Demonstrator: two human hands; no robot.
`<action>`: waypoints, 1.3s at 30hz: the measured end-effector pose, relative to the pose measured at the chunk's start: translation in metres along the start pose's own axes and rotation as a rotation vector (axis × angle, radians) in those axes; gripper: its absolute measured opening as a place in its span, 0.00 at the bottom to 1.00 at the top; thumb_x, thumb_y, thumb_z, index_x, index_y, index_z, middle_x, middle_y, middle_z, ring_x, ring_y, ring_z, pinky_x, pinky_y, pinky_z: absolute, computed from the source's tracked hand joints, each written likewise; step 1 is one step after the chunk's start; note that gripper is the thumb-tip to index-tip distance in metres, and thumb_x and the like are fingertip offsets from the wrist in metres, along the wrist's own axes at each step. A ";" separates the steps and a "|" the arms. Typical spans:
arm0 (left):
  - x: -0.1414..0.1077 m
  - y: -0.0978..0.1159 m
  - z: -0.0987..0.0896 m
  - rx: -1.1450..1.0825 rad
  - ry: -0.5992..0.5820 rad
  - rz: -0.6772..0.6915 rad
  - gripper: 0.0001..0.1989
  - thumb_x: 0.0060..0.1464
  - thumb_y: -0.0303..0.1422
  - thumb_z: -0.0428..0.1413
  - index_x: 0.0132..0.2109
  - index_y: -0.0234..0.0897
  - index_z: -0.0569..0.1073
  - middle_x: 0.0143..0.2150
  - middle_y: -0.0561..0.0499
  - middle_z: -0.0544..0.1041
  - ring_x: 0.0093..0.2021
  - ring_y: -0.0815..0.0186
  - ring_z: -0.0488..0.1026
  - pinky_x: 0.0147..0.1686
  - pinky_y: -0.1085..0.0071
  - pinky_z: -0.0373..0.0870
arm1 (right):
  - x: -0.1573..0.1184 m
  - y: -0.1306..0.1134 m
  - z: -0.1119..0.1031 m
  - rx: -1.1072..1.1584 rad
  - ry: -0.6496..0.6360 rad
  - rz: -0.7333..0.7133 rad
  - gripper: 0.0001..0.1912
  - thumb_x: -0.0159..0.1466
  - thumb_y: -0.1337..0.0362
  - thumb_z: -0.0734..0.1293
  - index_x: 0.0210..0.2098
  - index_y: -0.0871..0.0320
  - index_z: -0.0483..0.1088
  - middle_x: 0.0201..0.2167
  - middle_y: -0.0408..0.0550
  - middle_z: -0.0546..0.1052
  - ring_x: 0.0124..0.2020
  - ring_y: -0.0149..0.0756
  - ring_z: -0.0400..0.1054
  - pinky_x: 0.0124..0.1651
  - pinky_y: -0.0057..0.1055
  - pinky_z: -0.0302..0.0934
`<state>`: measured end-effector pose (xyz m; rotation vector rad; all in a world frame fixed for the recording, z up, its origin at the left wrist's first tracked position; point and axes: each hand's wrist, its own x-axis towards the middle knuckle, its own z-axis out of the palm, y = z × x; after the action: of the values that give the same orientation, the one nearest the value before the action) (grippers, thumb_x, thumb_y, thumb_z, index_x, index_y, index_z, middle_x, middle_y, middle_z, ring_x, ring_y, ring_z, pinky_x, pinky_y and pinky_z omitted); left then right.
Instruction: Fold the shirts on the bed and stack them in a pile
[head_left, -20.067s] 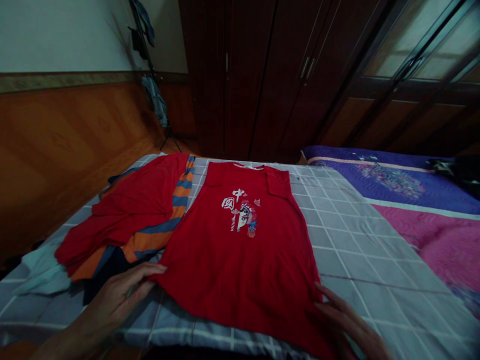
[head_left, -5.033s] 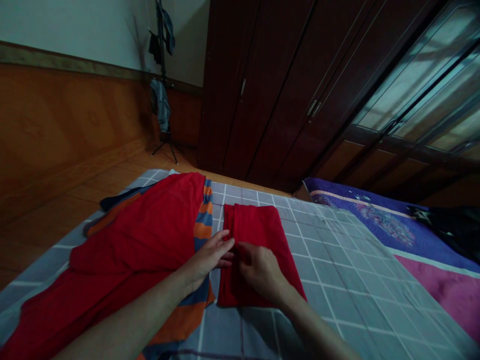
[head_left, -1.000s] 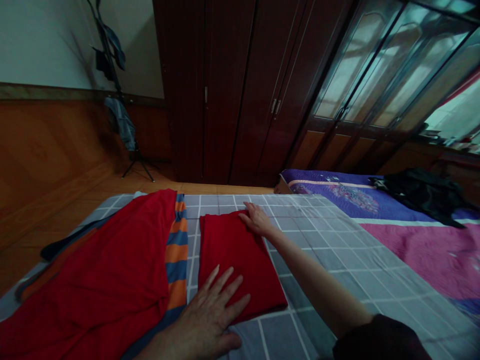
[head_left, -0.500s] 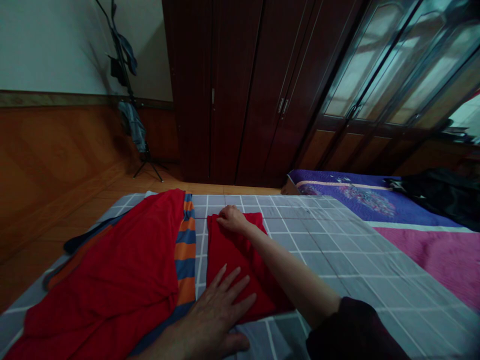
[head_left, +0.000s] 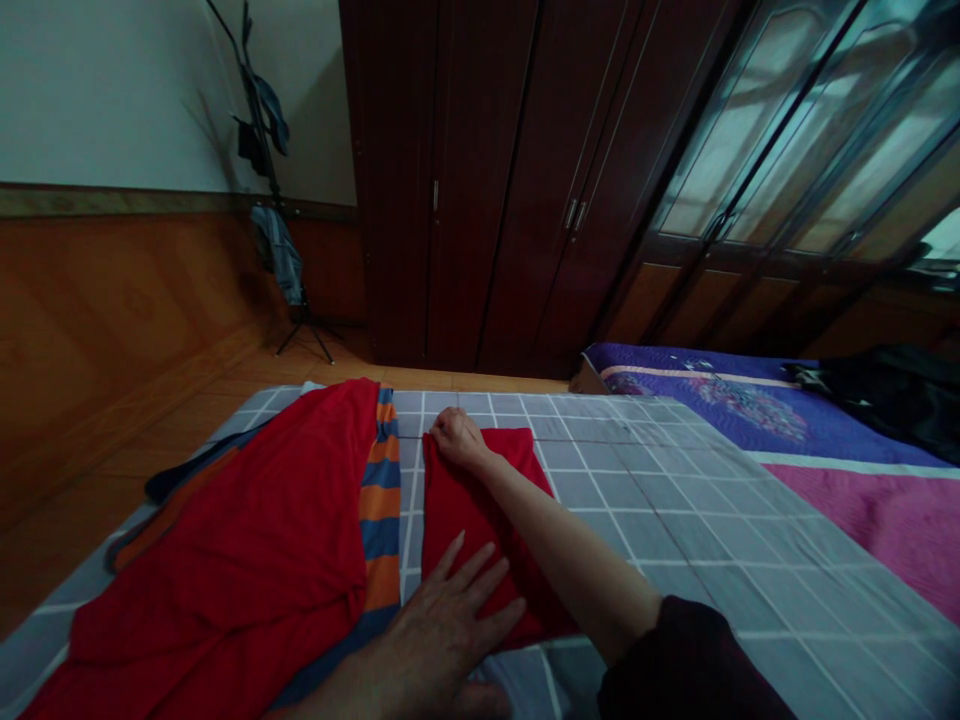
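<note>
Two bare hands rest on a folded red shirt [head_left: 469, 500] lying on the grey checked bedsheet [head_left: 675, 520], just right of a loose pile of red and striped clothes [head_left: 247, 540]. The left hand [head_left: 442, 640] lies flat, fingers spread, on the near edge, gripping nothing. The right hand [head_left: 457, 438], arm stretched forward, sits curled at the far left corner; whether it pinches the cloth cannot be told.
</note>
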<state>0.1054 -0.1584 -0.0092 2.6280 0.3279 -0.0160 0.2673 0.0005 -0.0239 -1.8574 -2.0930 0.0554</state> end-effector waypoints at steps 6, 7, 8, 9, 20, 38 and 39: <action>0.001 -0.001 0.000 0.013 -0.007 -0.009 0.42 0.50 0.43 0.61 0.67 0.50 0.49 0.70 0.45 0.43 0.68 0.50 0.38 0.62 0.42 0.38 | 0.004 -0.001 -0.014 0.025 -0.127 -0.018 0.15 0.61 0.56 0.67 0.41 0.62 0.71 0.40 0.49 0.75 0.42 0.37 0.69 0.47 0.38 0.63; 0.001 0.000 0.000 0.015 -0.003 -0.006 0.42 0.50 0.43 0.61 0.67 0.50 0.49 0.70 0.45 0.43 0.68 0.50 0.38 0.63 0.42 0.38 | 0.005 0.000 -0.014 0.022 -0.153 -0.010 0.14 0.62 0.56 0.67 0.39 0.61 0.71 0.38 0.48 0.75 0.40 0.36 0.69 0.45 0.37 0.64; 0.001 0.000 0.000 0.019 0.004 -0.002 0.42 0.50 0.43 0.61 0.67 0.50 0.49 0.70 0.45 0.43 0.68 0.50 0.38 0.63 0.42 0.38 | 0.006 0.001 -0.014 0.019 -0.171 0.001 0.13 0.63 0.57 0.66 0.39 0.61 0.71 0.38 0.47 0.74 0.38 0.35 0.70 0.43 0.37 0.65; 0.001 -0.001 0.001 0.024 0.009 0.002 0.42 0.50 0.43 0.61 0.67 0.50 0.49 0.70 0.45 0.43 0.68 0.50 0.38 0.63 0.42 0.37 | 0.007 0.001 -0.014 0.014 -0.177 0.015 0.12 0.65 0.57 0.64 0.39 0.61 0.70 0.38 0.46 0.74 0.38 0.34 0.70 0.43 0.37 0.66; 0.002 -0.003 0.000 0.057 0.003 0.063 0.39 0.51 0.46 0.58 0.66 0.47 0.52 0.70 0.44 0.45 0.68 0.47 0.38 0.63 0.42 0.37 | 0.002 -0.024 0.004 -0.046 -0.010 0.035 0.10 0.66 0.62 0.61 0.38 0.61 0.72 0.42 0.53 0.74 0.49 0.41 0.65 0.51 0.39 0.59; -0.003 0.006 -0.003 -0.010 -0.049 -0.040 0.38 0.55 0.45 0.56 0.67 0.55 0.45 0.70 0.49 0.36 0.68 0.48 0.33 0.62 0.41 0.36 | -0.110 0.051 -0.040 -0.179 -0.059 0.239 0.41 0.65 0.42 0.53 0.65 0.69 0.50 0.66 0.66 0.49 0.67 0.56 0.38 0.63 0.52 0.38; -0.003 0.006 -0.002 0.004 -0.043 -0.038 0.39 0.55 0.44 0.56 0.67 0.55 0.44 0.70 0.50 0.36 0.68 0.48 0.33 0.62 0.41 0.37 | -0.106 0.054 -0.040 -0.173 -0.068 0.234 0.40 0.65 0.42 0.53 0.65 0.67 0.51 0.66 0.64 0.51 0.66 0.56 0.39 0.63 0.53 0.38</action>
<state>0.1043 -0.1635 -0.0043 2.6215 0.3632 -0.0864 0.3392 -0.1026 -0.0242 -2.2260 -1.9675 -0.0066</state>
